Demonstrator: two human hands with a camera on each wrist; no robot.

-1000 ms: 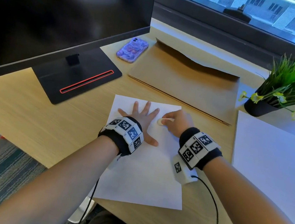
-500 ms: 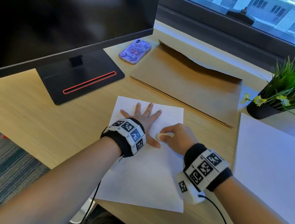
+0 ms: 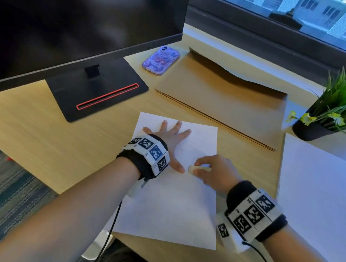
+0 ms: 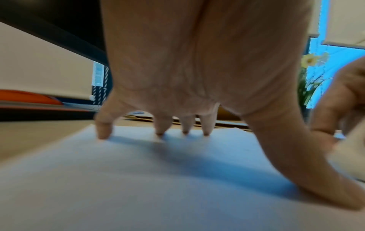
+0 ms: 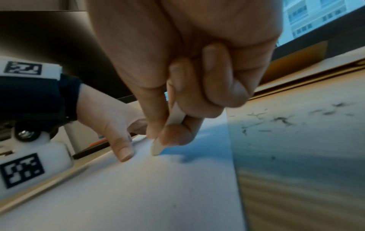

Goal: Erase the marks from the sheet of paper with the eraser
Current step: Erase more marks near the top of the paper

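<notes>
The small cream-white eraser (image 3: pixel 199 168) is now pressed to the white sheet of paper (image 3: pixel 169 212) nearer the desk's front edge than a second ago, when it was worked higher up the sheet, close to its far right corner. It is pinched between the thumb and curled fingers of the right hand (image 3: pixel 217 172) and lies just beside the thumb tip of the left hand (image 3: pixel 171 137). The stroke is judged to be sweeping down the sheet's middle, and only faint traces are seen above the eraser, so most of the marks are probably already lifted.

The left hand is kept flat, its fingers (image 4: pixel 161 125) straight and spread, tips pressed on the sheet near its far left corner on the pale wooden desk (image 3: pixel 37 137).

Dark eraser crumbs (image 5: pixel 280 120) scattered on the desk beyond the sheet's right edge are shown only by the right wrist view, together with the eraser's worn tip touching the paper. The arched palm and fingertip contact are shown only by the left wrist view. The sheet's whole outline is given by the head view alone
</notes>
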